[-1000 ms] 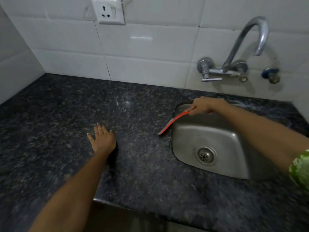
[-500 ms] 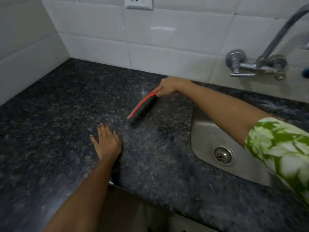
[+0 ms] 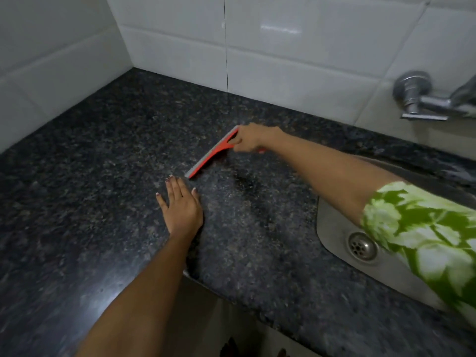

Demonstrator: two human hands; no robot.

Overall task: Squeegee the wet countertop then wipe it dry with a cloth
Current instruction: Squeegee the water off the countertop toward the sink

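A red squeegee (image 3: 211,153) with a grey blade lies edge-down on the dark speckled granite countertop (image 3: 98,155), slanting from upper right to lower left. My right hand (image 3: 251,138) grips its handle at the upper end, arm reaching across from the right. My left hand (image 3: 181,206) rests flat on the counter, fingers spread, its fingertips just below the blade's lower tip. No cloth is in view.
A steel sink (image 3: 334,235) with a round drain (image 3: 362,246) is set in the counter at the right, partly under my right arm. A chrome tap (image 3: 422,99) sticks out of the white tiled wall (image 3: 283,55). Tiled walls meet at the back-left corner. The counter's front edge runs below my left forearm.
My right hand carried the squeegee from the sink's rim leftward across the counter, toward the back-left corner. The left hand stayed flat in place. The view swung left.
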